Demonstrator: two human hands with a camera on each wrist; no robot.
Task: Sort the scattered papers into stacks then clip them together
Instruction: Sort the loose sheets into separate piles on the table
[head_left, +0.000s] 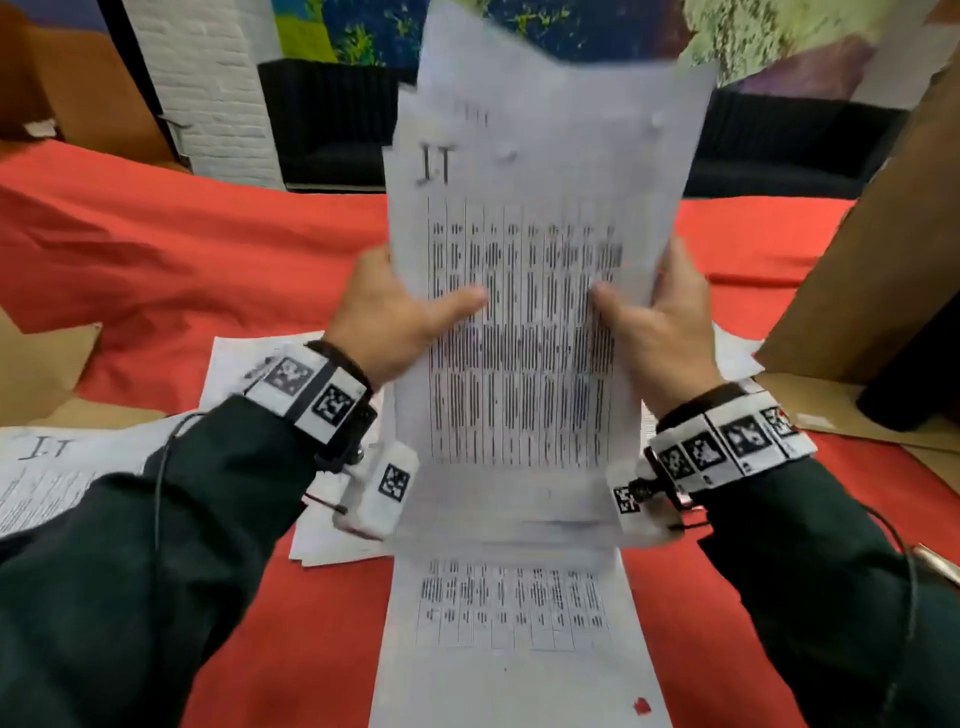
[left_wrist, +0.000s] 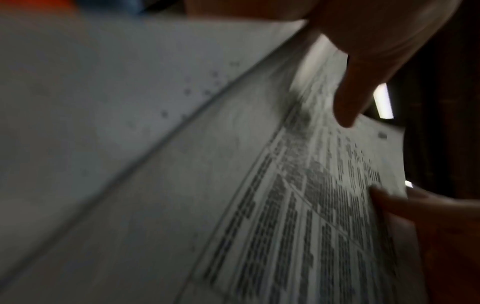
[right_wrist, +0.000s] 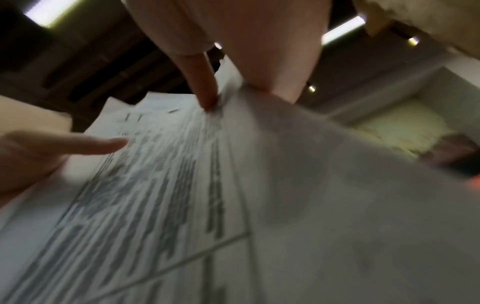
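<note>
**Both hands hold a sheaf of printed sheets upright**

The sheaf of printed sheets (head_left: 535, 291) stands nearly upright between the two hands, its lower edge close above the table sheet (head_left: 519, 644) that lies flat on the red cloth (head_left: 171, 249). The left hand (head_left: 387, 317) grips the sheaf's left edge — thumb pressed across the printed columns, fingers behind. The right hand (head_left: 657, 322) grips the right edge the same way, thumb on the front. The sheaf's top corners are uneven and blurred. More papers (head_left: 47, 473) lie on the cloth to the left, one headed "I.T". Brown cardboard (head_left: 857, 260) leans at the right.
</note>
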